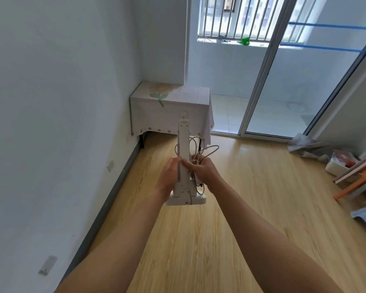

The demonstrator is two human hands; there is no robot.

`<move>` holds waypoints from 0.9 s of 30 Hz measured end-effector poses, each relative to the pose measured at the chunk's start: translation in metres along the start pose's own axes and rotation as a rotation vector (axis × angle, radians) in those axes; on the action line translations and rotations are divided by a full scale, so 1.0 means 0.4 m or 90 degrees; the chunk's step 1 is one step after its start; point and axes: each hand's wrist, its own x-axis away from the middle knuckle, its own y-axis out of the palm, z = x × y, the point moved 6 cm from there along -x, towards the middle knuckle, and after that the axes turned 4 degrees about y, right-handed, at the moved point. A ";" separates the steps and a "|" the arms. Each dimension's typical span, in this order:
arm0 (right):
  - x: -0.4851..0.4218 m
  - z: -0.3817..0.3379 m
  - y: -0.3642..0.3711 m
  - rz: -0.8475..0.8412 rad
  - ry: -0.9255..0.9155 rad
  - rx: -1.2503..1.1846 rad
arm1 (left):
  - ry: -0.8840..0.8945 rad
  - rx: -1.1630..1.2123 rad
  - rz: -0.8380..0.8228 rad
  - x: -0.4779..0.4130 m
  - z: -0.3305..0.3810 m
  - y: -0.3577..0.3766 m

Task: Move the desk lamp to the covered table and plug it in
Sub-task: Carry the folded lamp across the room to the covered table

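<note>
Two bare forearms stretched forward over the wooden floor (230, 240). Left hand (171, 176) wrapped around the folded white desk lamp (183, 166), gripping its upright stem. Right hand (203, 170) closed on the stem's other side, clutching the looped cord (201, 146) against it. Lamp held upright in the air, base lowest, well short of the covered table (169, 111) in the far corner beside the sliding door (260, 98). Wall sockets (48, 264) low on the left wall.

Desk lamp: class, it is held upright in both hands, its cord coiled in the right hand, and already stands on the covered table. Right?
Not quite. The head view shows the desk lamp carried above the floor, short of the covered table.
</note>
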 end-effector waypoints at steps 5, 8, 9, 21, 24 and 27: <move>-0.131 0.011 -0.002 -0.012 0.014 0.011 | -0.018 0.000 0.002 -0.119 -0.009 -0.010; -0.225 0.024 -0.016 -0.015 0.020 0.011 | -0.029 0.005 0.014 -0.202 -0.015 -0.001; -0.262 0.027 -0.026 -0.015 0.021 0.009 | -0.031 0.006 0.019 -0.236 -0.014 0.004; -0.715 -0.016 -0.176 -0.077 0.026 0.028 | -0.039 0.008 0.070 -0.682 0.037 0.101; -0.805 -0.033 -0.212 -0.083 0.011 0.041 | -0.038 0.025 0.078 -0.773 0.047 0.127; -0.880 -0.041 -0.247 -0.085 0.003 0.041 | -0.040 0.018 0.079 -0.851 0.060 0.152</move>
